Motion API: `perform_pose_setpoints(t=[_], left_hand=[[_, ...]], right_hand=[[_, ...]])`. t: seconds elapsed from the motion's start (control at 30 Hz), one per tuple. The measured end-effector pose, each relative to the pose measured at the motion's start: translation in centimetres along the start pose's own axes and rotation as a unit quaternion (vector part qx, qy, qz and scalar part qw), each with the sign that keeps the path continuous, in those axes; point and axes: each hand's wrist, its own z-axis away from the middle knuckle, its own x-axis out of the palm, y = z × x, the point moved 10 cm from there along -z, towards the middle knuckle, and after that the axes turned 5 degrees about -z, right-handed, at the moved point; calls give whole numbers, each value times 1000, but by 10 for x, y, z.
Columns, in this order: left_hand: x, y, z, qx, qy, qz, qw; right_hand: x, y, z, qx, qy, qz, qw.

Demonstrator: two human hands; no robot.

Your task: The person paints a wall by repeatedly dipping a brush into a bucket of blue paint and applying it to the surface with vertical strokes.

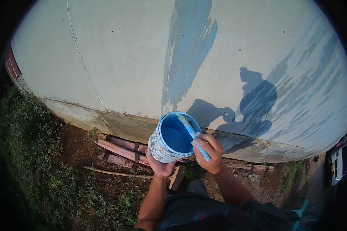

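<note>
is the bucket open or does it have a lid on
Open: no lid covers the bucket, and its blue inside shows.

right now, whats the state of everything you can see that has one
paint bucket: open, blue inside, outside splattered, held up off the ground
paintbrush: blue-smeared, bristle end at the bucket's mouth
left hand: cupped under the bucket, supporting it
right hand: closed around the brush handle
wall: partly painted, blue patches in the middle and on the right, the rest pale
wooden planks: lying on the ground
</note>
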Motion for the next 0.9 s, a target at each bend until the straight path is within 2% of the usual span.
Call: perform_pose_setpoints(t=[0.17, 0.23, 0.27, 0.33, 0.37, 0.5, 0.6, 0.67, 0.7, 0.77, 0.8, 0.87, 0.9], left_hand=[[2, 4, -3, 3, 8, -14, 1000], [-2, 6, -1, 3, 42, -33, 999], [0, 8, 1, 0, 40, -35, 999], [5, 7, -1, -12, 22, -38, 999], [3, 7, -2, -12, 34, -31, 999], [-11, 3, -7, -8, 24, -25, 999], [-4, 3, -8, -20, -20, -27, 999], [-7, 3, -9, -19, -12, -34, 999], [-4, 4, -10, -15, -14, -32, 999], [-8, 5, -9, -16, 21, -11, 1000], [-13, 5, -7, -14, 23, -7, 1000], [-30, 6, -6, -14, 40, -20, 999], [-34, 8, -5, 1, 32, -43, 999]], right_hand=[[0, 3, -3, 24, 18, 3, 1000], [-13, 27, -6, 127, 77, -98, 984], [-18, 29, -7, 128, 80, -96, 984], [-22, 35, -16, 137, 19, -152, 979], [-22, 25, -21, 105, -38, -150, 982], [-44, 16, -29, 107, -28, -134, 985], [-45, 20, -29, 115, -39, -129, 984], [-52, 28, -24, 123, 30, -132, 983], [-50, 30, -25, 119, 27, -133, 984], [-35, 43, -21, 170, -18, -163, 972], [-31, 43, -17, 170, -22, -163, 972], [-21, 66, -2, 277, -6, -219, 936], [-16, 69, -1, 276, -11, -221, 935]])
